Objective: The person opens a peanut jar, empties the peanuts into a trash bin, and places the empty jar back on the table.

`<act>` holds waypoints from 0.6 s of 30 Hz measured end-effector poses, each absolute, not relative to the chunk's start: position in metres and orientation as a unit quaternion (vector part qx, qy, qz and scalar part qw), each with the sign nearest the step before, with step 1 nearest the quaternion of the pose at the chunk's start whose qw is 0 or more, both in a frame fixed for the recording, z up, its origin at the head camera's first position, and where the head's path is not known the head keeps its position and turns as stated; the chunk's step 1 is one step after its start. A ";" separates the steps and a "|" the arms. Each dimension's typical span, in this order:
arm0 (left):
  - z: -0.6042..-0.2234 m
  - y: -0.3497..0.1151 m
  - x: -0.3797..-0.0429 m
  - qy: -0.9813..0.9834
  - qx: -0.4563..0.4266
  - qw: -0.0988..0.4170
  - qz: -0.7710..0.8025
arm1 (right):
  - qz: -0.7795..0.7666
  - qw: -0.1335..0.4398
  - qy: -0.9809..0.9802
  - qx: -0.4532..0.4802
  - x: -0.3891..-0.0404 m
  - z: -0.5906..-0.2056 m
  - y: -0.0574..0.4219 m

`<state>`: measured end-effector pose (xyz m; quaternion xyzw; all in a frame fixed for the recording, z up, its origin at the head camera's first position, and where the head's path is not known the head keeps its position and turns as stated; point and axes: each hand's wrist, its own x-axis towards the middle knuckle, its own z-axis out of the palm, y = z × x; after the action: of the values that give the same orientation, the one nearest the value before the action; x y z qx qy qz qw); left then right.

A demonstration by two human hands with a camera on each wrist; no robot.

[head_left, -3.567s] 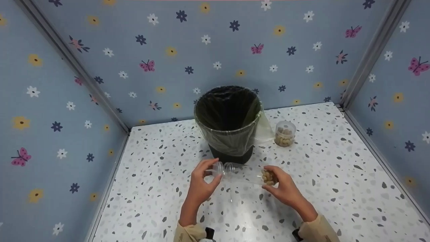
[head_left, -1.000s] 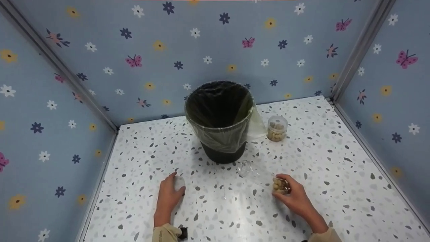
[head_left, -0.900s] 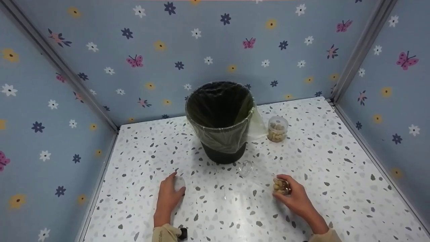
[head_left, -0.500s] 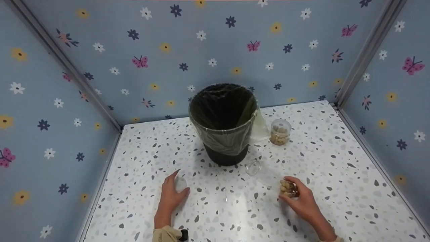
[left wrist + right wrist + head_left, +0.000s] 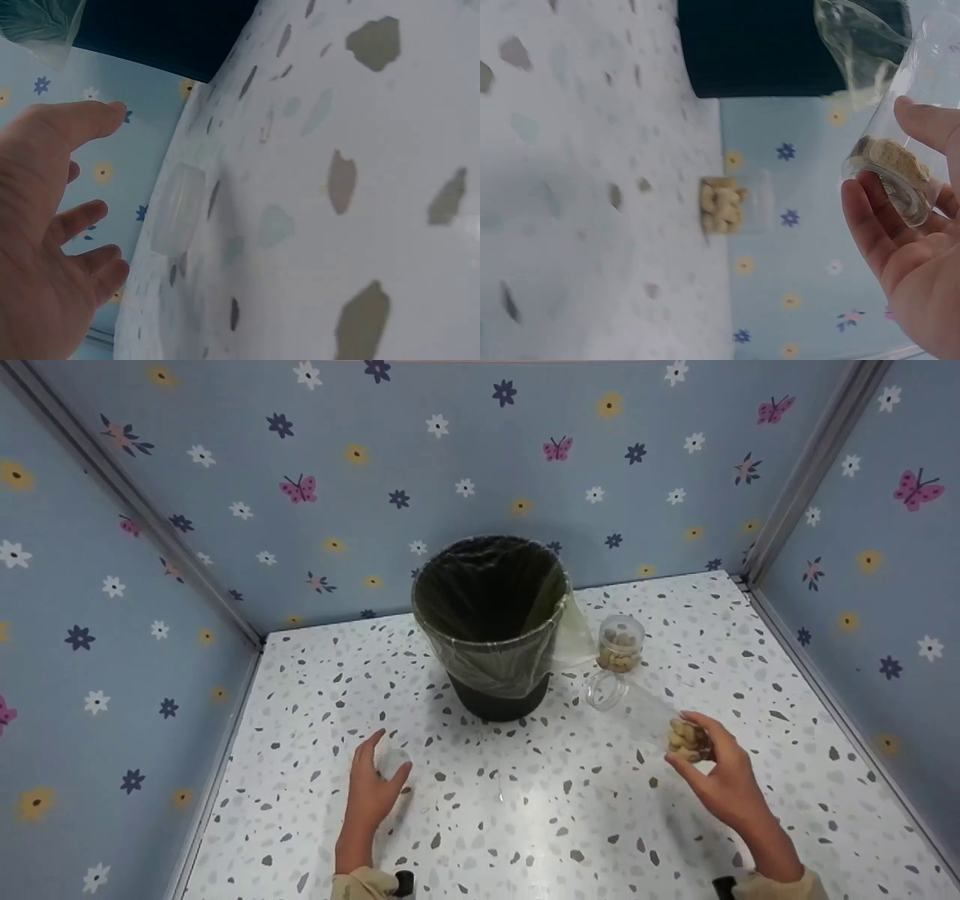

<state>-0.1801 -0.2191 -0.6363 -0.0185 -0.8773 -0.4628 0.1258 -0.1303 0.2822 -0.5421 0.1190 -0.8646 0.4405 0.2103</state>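
My right hand (image 5: 724, 776) holds a tall clear jar (image 5: 649, 714) round its base, with its open mouth tilted toward the bin. Peanuts (image 5: 688, 741) are gathered in the base end, also plain in the right wrist view, where thumb and fingers wrap the jar (image 5: 891, 127). On the left, my left hand (image 5: 373, 784) has its fingers spread around a clear round lid (image 5: 180, 210) lying on the table. In the left wrist view the fingers stand apart from that lid.
A dark bin (image 5: 499, 701) with a thin translucent liner (image 5: 491, 667) stands at the back middle. Right of it is a second, shorter clear jar (image 5: 621, 649) holding peanuts. Flower-patterned walls (image 5: 465, 457) close off the back and sides of the speckled table (image 5: 555, 825).
Earlier, my left hand held the lid by the jar's mouth; it went left, put the lid down and let go. My right hand has since carried the jar right and farther back.
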 end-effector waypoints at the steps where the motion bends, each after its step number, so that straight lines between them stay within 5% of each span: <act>1: -0.631 -0.218 -0.180 -0.871 -0.021 0.129 -0.474 | 0.434 0.216 -0.866 0.123 -0.132 -0.540 0.288; 18: -0.506 -0.162 -0.192 -0.811 -0.126 0.181 -0.541 | 0.374 0.302 -0.858 0.180 -0.187 -0.473 0.312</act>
<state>-0.1924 -0.1623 -0.5063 -0.1260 -0.8114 -0.5412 0.1815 -0.1870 0.3124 -0.4732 0.1800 -0.8582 0.3740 0.3019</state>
